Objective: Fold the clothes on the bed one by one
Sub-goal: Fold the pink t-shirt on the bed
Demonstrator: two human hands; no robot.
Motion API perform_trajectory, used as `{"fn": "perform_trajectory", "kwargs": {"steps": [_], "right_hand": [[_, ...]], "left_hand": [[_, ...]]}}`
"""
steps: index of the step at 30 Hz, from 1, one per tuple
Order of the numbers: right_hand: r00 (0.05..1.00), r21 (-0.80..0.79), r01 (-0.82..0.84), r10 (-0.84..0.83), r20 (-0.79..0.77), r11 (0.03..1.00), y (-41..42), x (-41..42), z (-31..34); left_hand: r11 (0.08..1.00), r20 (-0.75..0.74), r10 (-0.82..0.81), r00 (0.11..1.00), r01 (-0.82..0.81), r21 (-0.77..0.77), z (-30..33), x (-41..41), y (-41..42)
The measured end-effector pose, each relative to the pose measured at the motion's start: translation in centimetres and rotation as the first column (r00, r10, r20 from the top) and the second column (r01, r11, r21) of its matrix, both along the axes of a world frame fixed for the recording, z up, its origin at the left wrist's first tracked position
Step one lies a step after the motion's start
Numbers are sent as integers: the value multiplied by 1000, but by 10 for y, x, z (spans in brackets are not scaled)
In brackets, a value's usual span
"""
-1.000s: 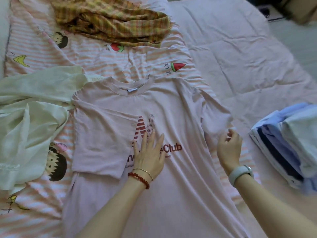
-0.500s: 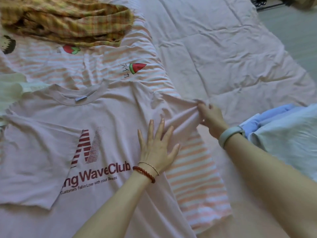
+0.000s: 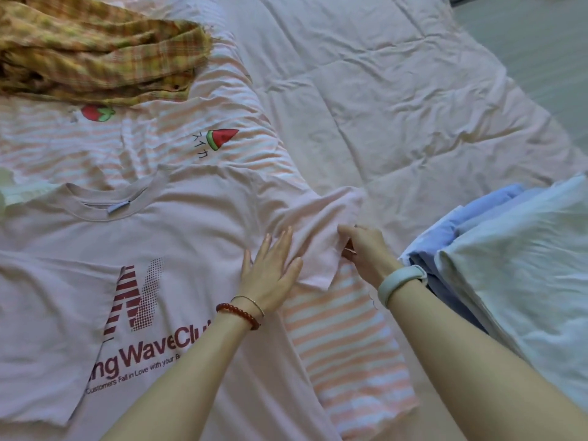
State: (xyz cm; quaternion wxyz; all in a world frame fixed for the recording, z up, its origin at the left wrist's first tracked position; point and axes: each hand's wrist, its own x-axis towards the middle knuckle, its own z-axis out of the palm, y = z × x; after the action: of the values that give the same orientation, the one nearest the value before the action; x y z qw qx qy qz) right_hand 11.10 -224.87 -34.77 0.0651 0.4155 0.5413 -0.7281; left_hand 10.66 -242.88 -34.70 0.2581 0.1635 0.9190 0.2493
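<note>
Pale pink cotton T-shirt (image 3: pixel 178 237) with dark red "Wave Club" lettering lies face up and spread on the bed, collar away from the person. Left hand (image 3: pixel 270 272) is flat on it, fingers straight and slightly spread, palm pressing the chest fabric just inside the near shoulder, holding nothing. Right hand (image 3: pixel 366 249), white band on the wrist, has its fingers curled in a pinch on the hem of the shirt's short sleeve (image 3: pixel 321 237), which is bunched and lifted a little between the two hands. The opposite sleeve looks already folded in across the chest at the far left of the view. Step in hand, my read: second sleeve fold, left hand acting as the crease anchor. Next move calls for carrying the pinched sleeve over toward the lettering while the flat hand holds the line, then smoothing the wrinkles before folding the body up. Under the shirt sits a pink-and-white striped sheet with fruit prints (image 3: pixel 343 338), over a plain pink quilt (image 3: pixel 381 106). Stack of folded blue and pale garments (image 3: pixel 509 268) is just beside the right forearm, likely the done pile. Crumpled yellow-green plaid garment (image 3: pixel 95 58) waits well apart at the far corner, not yet folded.
</note>
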Motion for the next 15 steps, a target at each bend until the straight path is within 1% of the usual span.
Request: {"fn": "perform_trajectory", "kwargs": {"steps": [2, 4, 5, 6, 7, 8, 9, 11, 12, 13, 15], "right_hand": [[996, 166, -89, 92, -9, 982, 4, -2, 7], [994, 378, -72, 99, -52, 923, 12, -6, 17], [992, 480, -51, 101, -79, 876, 16, -7, 23], [990, 550, -22, 94, -103, 835, 20, -7, 25], [990, 578, -4, 83, -111, 816, 21, -4, 26], [995, 574, -5, 62, -81, 819, 20, 0, 25], [999, 525, -13, 37, -35, 851, 19, 6, 24], [995, 312, -31, 0, 99, 950, 11, 20, 16], [986, 251, -40, -2, 165, 967, 8, 27, 14], [979, 237, -27, -22, 201, 971, 6, 32, 11], [989, 386, -39, -20, 146, 922, 3, 40, 18]], "left_hand": [[997, -48, 50, 998, -46, 62, 3, 1, -2], [997, -143, 56, 988, -47, 62, 6, 7, -2], [999, -176, 31, 984, -27, 27, 7, 12, -2], [1000, -196, -13, 981, 7, -30, 6, 17, -2], [993, -199, -69, 978, 48, -106, 4, 21, -2], [980, -185, -121, 975, 88, -180, 2, 23, -2], [966, -159, -152, 975, 113, -231, 0, 24, -2], [959, -110, -158, 981, 127, -252, -1, 23, -3], [962, -98, -155, 983, 127, -243, 0, 21, -3], [964, -92, -155, 984, 131, -231, 2, 19, -4], [976, -86, -148, 985, 132, -171, 6, 17, -9]]}}
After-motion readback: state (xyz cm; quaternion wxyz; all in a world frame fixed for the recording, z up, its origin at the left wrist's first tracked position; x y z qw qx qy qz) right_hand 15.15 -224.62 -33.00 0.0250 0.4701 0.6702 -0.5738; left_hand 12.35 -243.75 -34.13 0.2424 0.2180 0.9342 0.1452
